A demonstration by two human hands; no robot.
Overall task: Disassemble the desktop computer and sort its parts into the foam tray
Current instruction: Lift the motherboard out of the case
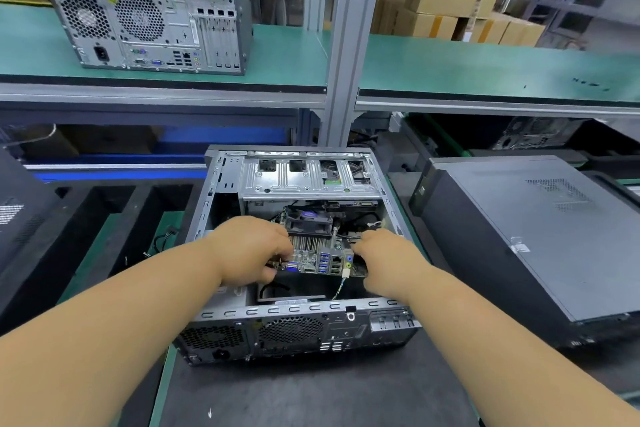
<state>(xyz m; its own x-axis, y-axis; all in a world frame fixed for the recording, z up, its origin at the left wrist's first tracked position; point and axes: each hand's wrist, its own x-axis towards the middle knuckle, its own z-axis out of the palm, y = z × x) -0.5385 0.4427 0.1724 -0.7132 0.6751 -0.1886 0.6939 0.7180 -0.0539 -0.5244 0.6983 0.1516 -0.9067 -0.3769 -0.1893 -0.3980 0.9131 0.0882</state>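
An open grey computer case (221, 184) lies flat on the bench in front of me, its side panel off. Inside it the motherboard (320, 260), with its heatsink, black fan (310, 222) and blue rear ports facing me, is tilted up off the case floor. My left hand (251, 250) grips the board's left end. On the board's right end my right hand (384, 258) is closed. A thin cable (341, 286) dangles from the board. The black foam tray (114, 218) with deep compartments lies to the left of the case.
A closed dark computer case (530, 236) lies to the right. Another tower (152, 19) stands on the green upper shelf, rear side toward me. An aluminium post (346, 45) rises behind the open case. A dark panel (17, 211) leans at far left. Cardboard boxes are stacked behind.
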